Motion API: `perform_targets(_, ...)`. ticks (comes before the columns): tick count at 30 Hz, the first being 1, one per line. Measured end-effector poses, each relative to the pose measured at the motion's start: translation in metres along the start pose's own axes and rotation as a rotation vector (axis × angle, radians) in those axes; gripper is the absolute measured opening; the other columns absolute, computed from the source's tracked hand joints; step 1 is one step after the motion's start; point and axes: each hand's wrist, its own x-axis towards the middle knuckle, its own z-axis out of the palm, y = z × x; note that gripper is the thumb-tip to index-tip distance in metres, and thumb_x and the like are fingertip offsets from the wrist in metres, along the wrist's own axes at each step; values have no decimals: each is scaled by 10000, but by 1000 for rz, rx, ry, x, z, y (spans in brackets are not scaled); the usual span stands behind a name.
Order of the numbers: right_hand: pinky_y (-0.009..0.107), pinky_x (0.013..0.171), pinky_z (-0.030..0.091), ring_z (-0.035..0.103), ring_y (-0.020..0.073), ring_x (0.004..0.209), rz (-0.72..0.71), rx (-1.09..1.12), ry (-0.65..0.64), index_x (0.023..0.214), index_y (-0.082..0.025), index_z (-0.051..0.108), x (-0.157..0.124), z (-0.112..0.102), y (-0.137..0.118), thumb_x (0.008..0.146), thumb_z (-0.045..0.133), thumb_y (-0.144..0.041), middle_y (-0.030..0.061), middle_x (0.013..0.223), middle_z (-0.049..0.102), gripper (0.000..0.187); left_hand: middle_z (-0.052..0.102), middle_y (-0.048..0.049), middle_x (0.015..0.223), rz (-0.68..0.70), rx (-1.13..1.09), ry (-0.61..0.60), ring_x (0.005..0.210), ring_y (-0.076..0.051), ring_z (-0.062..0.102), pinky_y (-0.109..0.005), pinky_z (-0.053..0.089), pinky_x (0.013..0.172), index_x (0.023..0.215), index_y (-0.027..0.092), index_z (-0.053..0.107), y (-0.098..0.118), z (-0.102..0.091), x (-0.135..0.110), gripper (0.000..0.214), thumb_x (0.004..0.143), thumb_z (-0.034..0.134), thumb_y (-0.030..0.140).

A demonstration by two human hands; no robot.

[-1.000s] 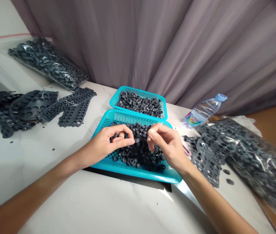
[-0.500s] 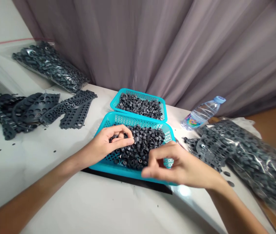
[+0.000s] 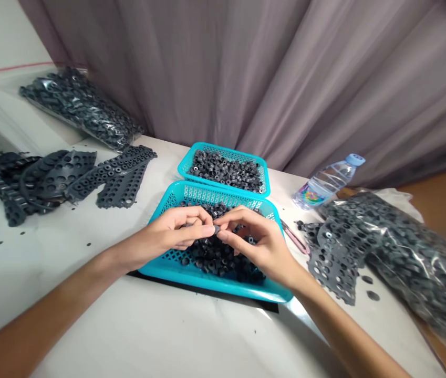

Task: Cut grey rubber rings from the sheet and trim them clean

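Both hands meet over the near turquoise basket (image 3: 191, 197), which is heaped with small black rubber rings (image 3: 215, 257). My left hand (image 3: 175, 233) is closed, its thumb and fingers pinching a small black ring (image 3: 216, 229). My right hand (image 3: 256, 241) is closed too, its fingertips pressed on the same ring from the other side. A second turquoise basket (image 3: 185, 164) full of the same rings stands just behind the first.
Black rubber sheets with punched holes (image 3: 69, 176) lie at the left, more (image 3: 333, 262) at the right. Clear bags of black parts sit at far left (image 3: 81, 107) and at right (image 3: 404, 252). A water bottle (image 3: 327, 182) lies behind. A grey curtain (image 3: 246, 68) hangs at the back.
My right hand left the basket, swung out toward the near right edge, then came back to meet my left hand on a ring. The left hand stayed over the basket.
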Motion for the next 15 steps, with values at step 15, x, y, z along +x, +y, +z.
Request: perform_targets(15, 234, 611, 591, 684, 160, 868, 13, 96, 42, 1149, -263, 803, -2, -1, 3, 967, 785, -294, 59, 1059, 724, 186, 279, 64, 770, -73, -167, -72, 613, -111, 171, -264, 150, 523, 1025, 194, 615, -2, 2, 1, 257, 1016, 662, 447)
